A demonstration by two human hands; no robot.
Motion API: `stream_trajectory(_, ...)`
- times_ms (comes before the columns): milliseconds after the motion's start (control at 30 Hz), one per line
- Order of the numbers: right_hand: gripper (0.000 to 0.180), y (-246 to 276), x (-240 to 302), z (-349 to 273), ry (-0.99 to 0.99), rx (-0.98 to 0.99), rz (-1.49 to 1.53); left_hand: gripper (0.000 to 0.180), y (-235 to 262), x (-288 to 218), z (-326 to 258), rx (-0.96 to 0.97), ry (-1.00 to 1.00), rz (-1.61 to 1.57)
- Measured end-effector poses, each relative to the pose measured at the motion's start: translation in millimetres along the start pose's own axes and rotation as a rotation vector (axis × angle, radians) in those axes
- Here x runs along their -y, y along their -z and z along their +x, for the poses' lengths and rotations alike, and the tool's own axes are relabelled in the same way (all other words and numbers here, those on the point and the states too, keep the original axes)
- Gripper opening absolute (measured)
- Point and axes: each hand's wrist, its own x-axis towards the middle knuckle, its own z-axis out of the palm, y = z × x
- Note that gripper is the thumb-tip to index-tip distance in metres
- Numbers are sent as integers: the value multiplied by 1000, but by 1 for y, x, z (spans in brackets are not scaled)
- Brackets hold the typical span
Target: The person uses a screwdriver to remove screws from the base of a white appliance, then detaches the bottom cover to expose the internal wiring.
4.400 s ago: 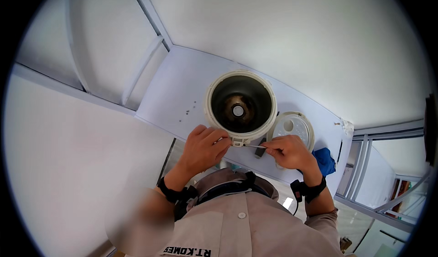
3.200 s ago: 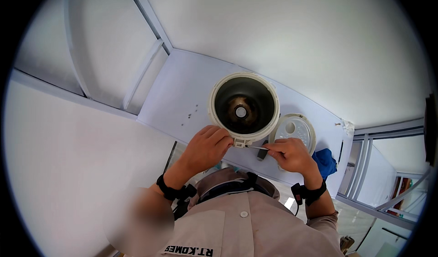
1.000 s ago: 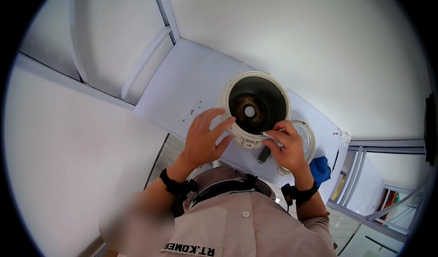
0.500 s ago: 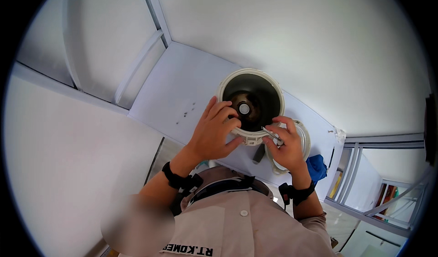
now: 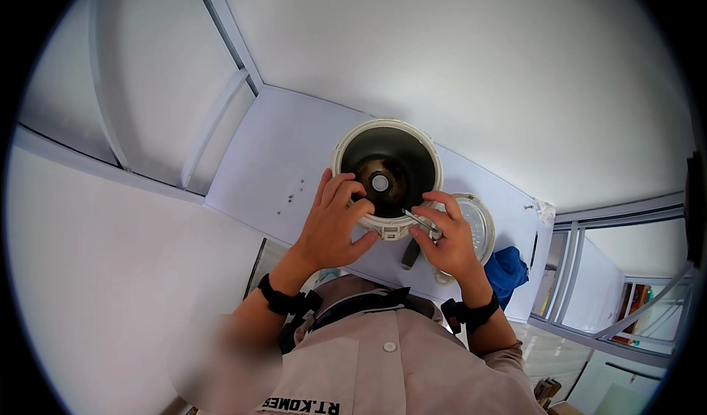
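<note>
1. Standing mid-frame, the cooker body (image 5: 398, 144) opens upward, apparently for access.
2. My left hand (image 5: 328, 227), fingers bent but spread apart, curls over its lower-left edge, perhaps steadying it.
3. My right hand (image 5: 452, 247), wrist low and right, pinches a slim metal tool (image 5: 422, 223), tip angled up-left toward the opening.
4. Right of centre lies the pale lid (image 5: 482, 227), seemingly parked aside.

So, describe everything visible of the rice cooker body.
The rice cooker body stands upright, open, on a pale table: round, cream, seemingly plastic, fitting in front, dark grey inside, brown-stained bottom around a white disc. The left hand lies over its near left rim; a slim tool in the right hand overlaps the near right.
</note>
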Motion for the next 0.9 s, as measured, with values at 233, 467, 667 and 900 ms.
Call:
stream_trajectory(233,34,0,-2,0,-6,5,17,33,-1,0,-1,-15,-1,4)
stream_trajectory(467,35,-10,-7,-3,27,-32,59,28,-10,-13,3,-88,75,97)
stream_trajectory(667,39,-16,-5,-7,-12,5,137,29,-14,-17,4,-98,106,91)
stream_trajectory(900,43,-9,-8,-4,80,-12,92,37,4,-7,4,9,4,112)
